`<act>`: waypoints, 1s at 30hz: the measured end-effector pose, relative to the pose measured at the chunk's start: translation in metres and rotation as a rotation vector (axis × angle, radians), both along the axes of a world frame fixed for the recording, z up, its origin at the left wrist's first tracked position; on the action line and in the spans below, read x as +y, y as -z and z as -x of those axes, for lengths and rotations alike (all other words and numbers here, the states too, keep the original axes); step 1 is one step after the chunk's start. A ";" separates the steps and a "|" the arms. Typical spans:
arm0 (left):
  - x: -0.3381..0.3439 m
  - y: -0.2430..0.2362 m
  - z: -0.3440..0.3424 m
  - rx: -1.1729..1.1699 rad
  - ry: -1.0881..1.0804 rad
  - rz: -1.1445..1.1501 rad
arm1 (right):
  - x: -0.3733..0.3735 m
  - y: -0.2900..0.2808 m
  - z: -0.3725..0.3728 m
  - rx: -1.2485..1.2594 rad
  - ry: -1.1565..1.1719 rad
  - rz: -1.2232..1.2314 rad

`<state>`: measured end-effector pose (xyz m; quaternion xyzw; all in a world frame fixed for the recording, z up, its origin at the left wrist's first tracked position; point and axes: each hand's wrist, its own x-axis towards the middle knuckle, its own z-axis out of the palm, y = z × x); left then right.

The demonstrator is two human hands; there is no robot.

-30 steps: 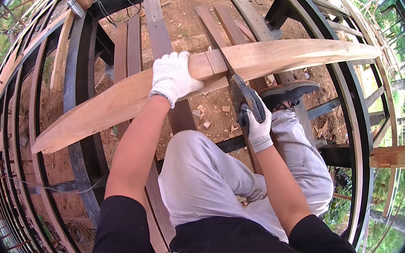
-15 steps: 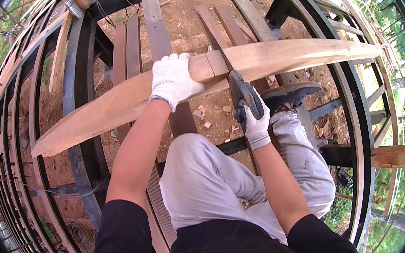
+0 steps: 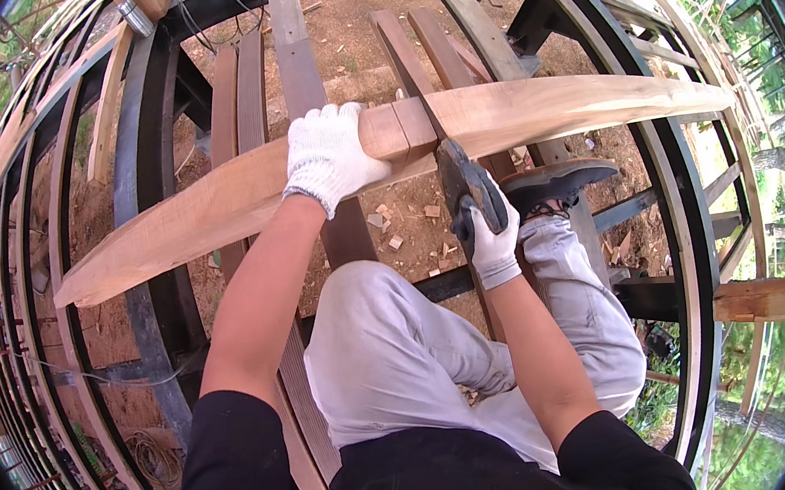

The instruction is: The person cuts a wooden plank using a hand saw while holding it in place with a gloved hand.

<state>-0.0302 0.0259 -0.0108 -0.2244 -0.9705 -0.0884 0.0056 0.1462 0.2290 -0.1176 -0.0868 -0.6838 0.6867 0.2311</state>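
A long, pale curved timber (image 3: 552, 111) lies crosswise before the person, spanning the brown boards beneath it, its left end tapering and its right end reaching over the dark frame at that side. A handsaw (image 3: 459, 179) with a dark handle has its blade laid across the timber a little right of its middle, just beside a thin crosswise line on the wood; how deep the blade sits cannot be told. The right hand (image 3: 493, 243), in a white glove with dark facing, has its fingers closed around the saw's handle on the near side of the timber. The left hand (image 3: 328, 153), in a white knitted glove, grips the timber left of the blade, fingers together over the far edge and thumb toward the near side. Near the right hand, a dark shoe (image 3: 560, 184) rests close to the timber's near edge, below a leg in pale grey trousers (image 3: 375, 349). Small wood chips (image 3: 396, 243) lie scattered on the brown ground (image 3: 347, 61), seen between the boards (image 3: 252, 101). Dark beams (image 3: 148, 205) frame the space on both sides, a silvery cylinder (image 3: 135, 18) stands near the upper left corner, and greenery (image 3: 772, 434) shows at the lower right.
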 end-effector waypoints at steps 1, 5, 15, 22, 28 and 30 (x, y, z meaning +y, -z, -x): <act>-0.004 0.001 -0.001 -0.024 0.008 -0.003 | -0.005 -0.011 0.006 -0.022 0.058 -0.137; -0.013 0.001 -0.002 -0.032 -0.014 0.038 | -0.013 -0.038 -0.134 -0.259 0.031 0.027; 0.001 0.008 -0.005 0.025 0.014 0.000 | 0.007 0.008 -0.005 0.030 0.051 -0.172; -0.017 -0.001 -0.004 -0.001 -0.004 0.044 | -0.019 -0.052 -0.182 -0.256 -0.004 -0.034; -0.008 0.000 -0.003 0.010 0.008 0.020 | -0.009 -0.009 -0.112 -0.155 0.006 -0.044; 0.009 0.006 -0.005 0.017 0.044 -0.021 | 0.022 0.024 -0.028 0.020 0.084 -0.178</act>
